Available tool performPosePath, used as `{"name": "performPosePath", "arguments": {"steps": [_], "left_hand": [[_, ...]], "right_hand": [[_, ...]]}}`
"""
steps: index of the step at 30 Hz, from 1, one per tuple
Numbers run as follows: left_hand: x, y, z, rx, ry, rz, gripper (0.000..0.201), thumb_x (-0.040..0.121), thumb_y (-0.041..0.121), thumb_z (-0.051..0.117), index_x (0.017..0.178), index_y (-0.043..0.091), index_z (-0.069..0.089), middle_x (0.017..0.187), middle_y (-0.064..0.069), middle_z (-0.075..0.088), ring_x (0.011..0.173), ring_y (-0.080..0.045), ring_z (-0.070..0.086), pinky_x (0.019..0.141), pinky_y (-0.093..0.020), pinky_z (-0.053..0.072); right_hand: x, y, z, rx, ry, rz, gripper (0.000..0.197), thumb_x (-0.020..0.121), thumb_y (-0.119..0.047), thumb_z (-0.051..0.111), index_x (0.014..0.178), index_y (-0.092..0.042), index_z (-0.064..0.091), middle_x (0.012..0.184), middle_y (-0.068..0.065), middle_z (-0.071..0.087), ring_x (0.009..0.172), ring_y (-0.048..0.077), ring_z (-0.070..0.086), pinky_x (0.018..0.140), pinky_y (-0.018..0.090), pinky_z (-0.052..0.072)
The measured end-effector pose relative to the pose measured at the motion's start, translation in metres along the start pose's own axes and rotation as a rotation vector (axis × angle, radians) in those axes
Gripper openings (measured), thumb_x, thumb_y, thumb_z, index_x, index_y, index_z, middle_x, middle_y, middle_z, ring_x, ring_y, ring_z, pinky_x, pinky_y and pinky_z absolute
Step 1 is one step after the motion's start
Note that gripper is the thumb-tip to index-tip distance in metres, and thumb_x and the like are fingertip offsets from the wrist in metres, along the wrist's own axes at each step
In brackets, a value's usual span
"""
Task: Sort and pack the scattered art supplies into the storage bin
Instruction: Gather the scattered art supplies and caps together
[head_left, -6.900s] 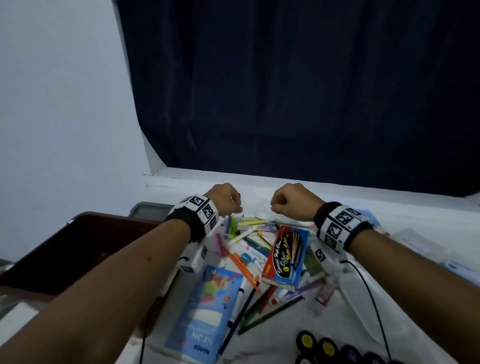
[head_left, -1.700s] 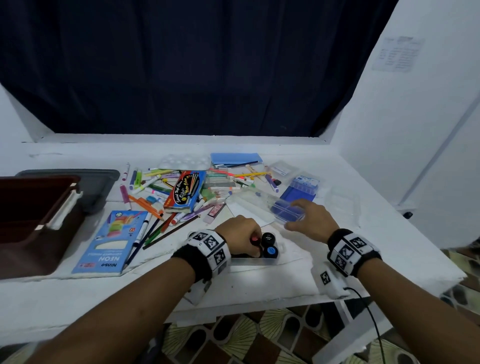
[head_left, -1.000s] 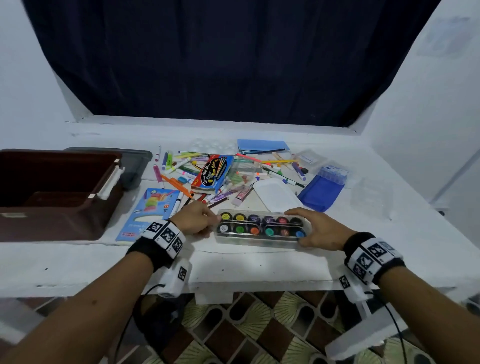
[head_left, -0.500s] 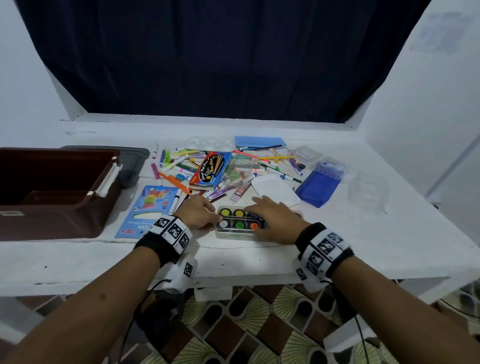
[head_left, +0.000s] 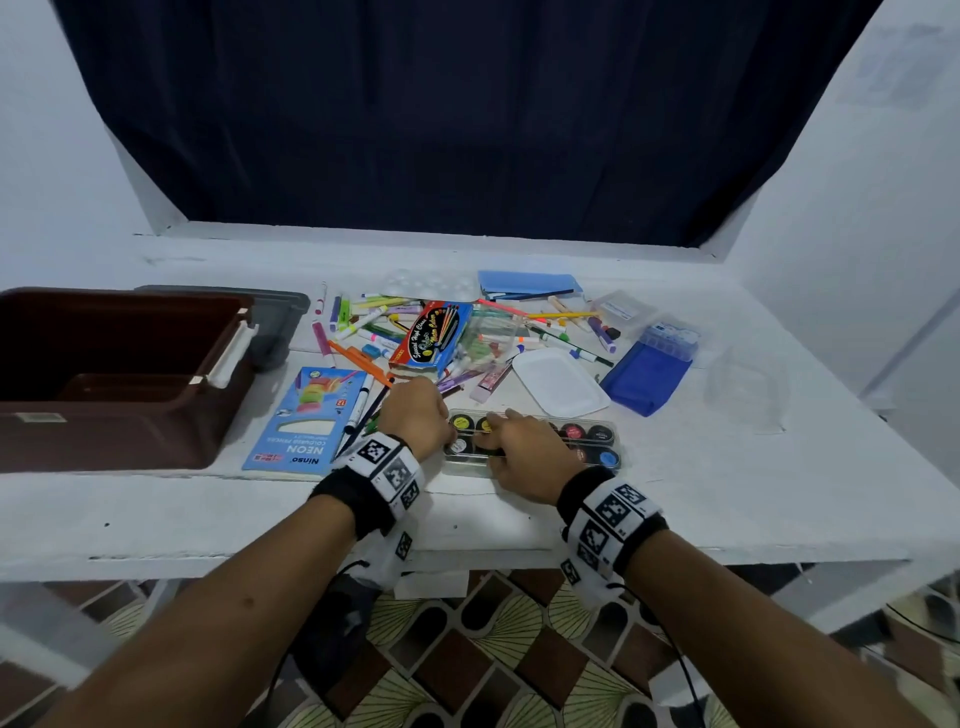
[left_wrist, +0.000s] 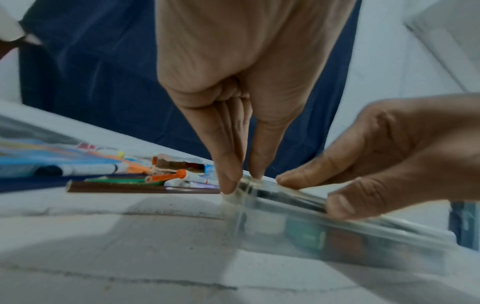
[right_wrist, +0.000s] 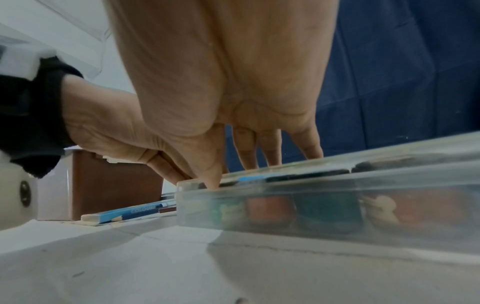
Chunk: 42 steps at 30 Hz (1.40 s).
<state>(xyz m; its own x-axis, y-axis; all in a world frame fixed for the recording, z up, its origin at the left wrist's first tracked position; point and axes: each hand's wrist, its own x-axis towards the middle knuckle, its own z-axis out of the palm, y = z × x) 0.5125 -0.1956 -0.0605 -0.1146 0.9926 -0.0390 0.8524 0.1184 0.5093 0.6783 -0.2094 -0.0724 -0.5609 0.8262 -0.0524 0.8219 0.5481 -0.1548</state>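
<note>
**What we can't see well**

The right hand (head_left: 522, 460) lies over the middle of the paint box (head_left: 592, 441) — the paint pots under it are hidden. The left hand (head_left: 415, 415) covers the box's left end and part of the pencils behind it. In the left wrist view the paints inside the clear box (left_wrist: 337, 236) are only blurry blobs of color. The storage bin (head_left: 124, 374) is cut off at the left edge of the head view, and its floor is too dark to make out. The words on the small clear case (head_left: 621, 310) at the back are too tiny to read — same for the paper on the wall (head_left: 888, 67).
</note>
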Motion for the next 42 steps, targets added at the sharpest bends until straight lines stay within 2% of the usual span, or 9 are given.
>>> {"name": "performPosePath", "arguments": {"steps": [5,9,15,18,23,26,29,35,42], "left_hand": [[0.001,0.003,-0.003,0.122,-0.005,0.074,0.021,0.072,0.021,0.081,0.090,0.011,0.075,0.095,-0.006,0.069,0.088,-0.023,0.063,0.066,-0.029,0.049],[0.005,0.006,-0.004,0.182,-0.011,0.117,0.024,0.073,0.026,0.077,0.095,0.021,0.069,0.100,0.000,0.065,0.089,-0.022,0.061,0.068,-0.029,0.048],[0.004,0.053,0.009,0.096,-0.226,0.374,0.023,0.079,0.030,0.076,0.099,0.019,0.071,0.101,-0.002,0.066,0.090,-0.017,0.062,0.074,-0.029,0.051],[0.005,0.082,0.025,0.160,-0.311,0.455,0.036,0.079,0.035,0.077,0.111,0.019,0.069,0.115,-0.002,0.065,0.105,-0.019,0.058,0.084,-0.031,0.049],[0.012,0.122,0.049,0.240,-0.346,0.505,0.071,0.075,0.044,0.078,0.137,0.019,0.053,0.136,-0.004,0.056,0.124,-0.022,0.050,0.099,-0.033,0.042],[0.015,0.137,0.061,0.277,-0.403,0.466,0.068,0.071,0.044,0.082,0.131,0.021,0.060,0.125,-0.004,0.065,0.109,-0.021,0.060,0.088,-0.032,0.049],[0.017,0.141,0.066,0.274,-0.406,0.416,0.066,0.067,0.042,0.085,0.126,0.025,0.065,0.116,-0.003,0.069,0.099,-0.019,0.063,0.084,-0.031,0.051],[0.014,0.140,0.073,0.258,-0.360,0.362,0.062,0.069,0.035,0.085,0.126,0.025,0.064,0.118,-0.001,0.068,0.100,-0.017,0.063,0.088,-0.031,0.051],[0.014,0.139,0.076,0.217,-0.334,0.301,0.062,0.068,0.028,0.087,0.125,0.025,0.065,0.120,-0.001,0.067,0.103,-0.017,0.062,0.092,-0.033,0.050]], "right_hand": [[-0.005,-0.001,-0.001,0.093,0.010,0.012,0.037,0.089,-0.013,0.051,0.124,-0.020,0.064,0.116,0.007,0.056,0.111,0.028,0.047,0.095,0.052,0.041],[-0.023,0.008,0.000,0.325,0.143,0.004,0.032,0.088,-0.008,0.059,0.118,-0.014,0.069,0.119,0.007,0.064,0.106,0.026,0.057,0.093,0.031,0.043],[-0.072,0.051,0.005,0.743,0.510,0.436,0.017,0.086,-0.008,0.067,0.096,-0.018,0.076,0.097,-0.005,0.071,0.087,0.008,0.064,0.075,0.011,0.045],[-0.092,0.074,0.010,0.953,0.640,0.622,0.012,0.085,-0.006,0.067,0.089,-0.015,0.075,0.090,-0.004,0.073,0.083,0.007,0.066,0.077,0.021,0.051],[-0.102,0.097,0.021,1.232,0.599,0.852,0.009,0.085,-0.002,0.063,0.089,-0.008,0.070,0.092,0.013,0.070,0.078,0.024,0.065,0.080,0.041,0.059],[-0.109,0.099,0.017,1.390,0.578,0.857,0.011,0.088,0.006,0.058,0.086,-0.002,0.065,0.077,0.017,0.062,0.067,0.022,0.058,0.065,0.030,0.055],[-0.111,0.102,0.018,1.523,0.578,0.797,0.016,0.088,0.012,0.056,0.102,0.006,0.061,0.074,0.016,0.053,0.063,0.020,0.052,0.052,0.020,0.049],[-0.111,0.112,0.021,1.483,0.448,0.715,0.019,0.088,0.000,0.061,0.106,-0.002,0.068,0.083,0.015,0.064,0.072,0.020,0.060,0.072,0.030,0.056],[-0.116,0.126,0.031,1.632,0.389,0.610,0.032,0.090,0.007,0.059,0.122,0.005,0.055,0.086,0.014,0.065,0.076,0.017,0.065,0.074,0.020,0.058]]}}
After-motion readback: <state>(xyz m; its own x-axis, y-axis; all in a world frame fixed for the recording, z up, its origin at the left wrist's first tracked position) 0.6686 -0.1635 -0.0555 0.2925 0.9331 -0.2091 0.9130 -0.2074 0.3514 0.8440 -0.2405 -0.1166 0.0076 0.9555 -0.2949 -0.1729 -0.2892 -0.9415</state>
